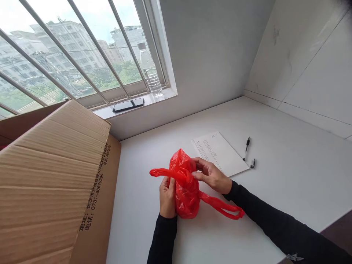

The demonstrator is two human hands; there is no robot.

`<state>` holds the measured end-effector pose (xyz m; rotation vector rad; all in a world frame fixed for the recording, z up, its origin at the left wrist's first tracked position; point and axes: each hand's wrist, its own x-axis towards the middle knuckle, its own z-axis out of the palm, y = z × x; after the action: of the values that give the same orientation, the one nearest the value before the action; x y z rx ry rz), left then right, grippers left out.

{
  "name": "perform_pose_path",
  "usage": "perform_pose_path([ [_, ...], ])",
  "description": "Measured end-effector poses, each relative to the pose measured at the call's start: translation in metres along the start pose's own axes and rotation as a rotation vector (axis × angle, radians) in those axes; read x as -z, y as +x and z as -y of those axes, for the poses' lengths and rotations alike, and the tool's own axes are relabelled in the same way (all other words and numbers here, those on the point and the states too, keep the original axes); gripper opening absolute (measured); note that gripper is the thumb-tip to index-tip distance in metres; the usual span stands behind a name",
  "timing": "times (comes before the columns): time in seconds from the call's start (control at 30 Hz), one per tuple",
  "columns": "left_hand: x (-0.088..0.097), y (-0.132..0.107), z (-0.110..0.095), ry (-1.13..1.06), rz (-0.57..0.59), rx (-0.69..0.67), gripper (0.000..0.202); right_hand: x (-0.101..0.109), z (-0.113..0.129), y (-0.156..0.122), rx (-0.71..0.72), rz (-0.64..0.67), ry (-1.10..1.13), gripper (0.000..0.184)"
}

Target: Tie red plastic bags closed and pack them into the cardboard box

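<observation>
A red plastic bag [187, 198] is bunched around contents I cannot see, between my two hands over the white table. One of its handles sticks out to the left, and the other trails down to the right as a loop. My left hand [167, 198] grips the bag's left side, with the thumb up against the plastic and some fingers hidden behind. On the upper right side, my right hand [211, 176] closes its thumb and fingers on the bag. Both forearms are in black sleeves.
A large cardboard box [90, 205] with an open flap stands at the left. Beyond the bag lie printed paper [222, 154], a pen [247, 146] and its cap [253, 163]. On the windowsill are a phone [128, 105] and a water bottle [151, 73]. Walls bound the table behind.
</observation>
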<state>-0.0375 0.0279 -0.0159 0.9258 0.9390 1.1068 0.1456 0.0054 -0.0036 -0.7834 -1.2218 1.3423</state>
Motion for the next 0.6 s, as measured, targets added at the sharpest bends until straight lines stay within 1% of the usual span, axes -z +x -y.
perform_pose_path([
  [0.07, -0.003, -0.003, -0.001, 0.001, 0.082, -0.035, 0.043, 0.001, -0.005, 0.0, -0.005, -0.071, -0.031, 0.023],
  [0.13, -0.008, -0.005, -0.002, 0.013, 0.163, -0.06, 0.043, 0.001, -0.008, 0.001, -0.006, -0.109, -0.031, 0.02],
  [0.17, -0.01, -0.005, -0.002, 0.012, 0.181, -0.063, 0.043, 0.001, -0.008, 0.001, -0.002, -0.115, -0.026, 0.02],
  [0.2, -0.011, -0.005, -0.002, 0.002, 0.172, -0.059, 0.041, 0.0, -0.007, 0.001, 0.004, -0.115, -0.019, 0.021],
  [0.27, -0.012, -0.004, 0.0, -0.026, 0.12, -0.042, 0.037, -0.001, -0.005, 0.001, -0.003, -0.099, 0.009, 0.025],
  [0.33, -0.009, -0.002, 0.001, -0.041, 0.067, -0.03, 0.035, -0.003, -0.002, 0.0, -0.039, -0.077, 0.049, 0.031],
  [0.4, -0.005, 0.0, 0.003, -0.047, 0.038, -0.028, 0.035, -0.004, -0.002, 0.0, -0.066, -0.028, 0.065, 0.035],
  [0.5, 0.0, 0.001, 0.005, -0.052, 0.031, -0.026, 0.033, -0.005, -0.005, 0.0, -0.066, 0.059, 0.012, 0.041],
  [0.53, 0.001, 0.001, 0.006, -0.051, 0.038, -0.02, 0.032, -0.005, -0.007, -0.001, -0.068, 0.061, -0.013, 0.04],
  [0.6, -0.001, 0.0, 0.007, -0.046, 0.064, -0.004, 0.03, -0.005, -0.01, -0.001, -0.068, 0.008, -0.053, 0.035],
])
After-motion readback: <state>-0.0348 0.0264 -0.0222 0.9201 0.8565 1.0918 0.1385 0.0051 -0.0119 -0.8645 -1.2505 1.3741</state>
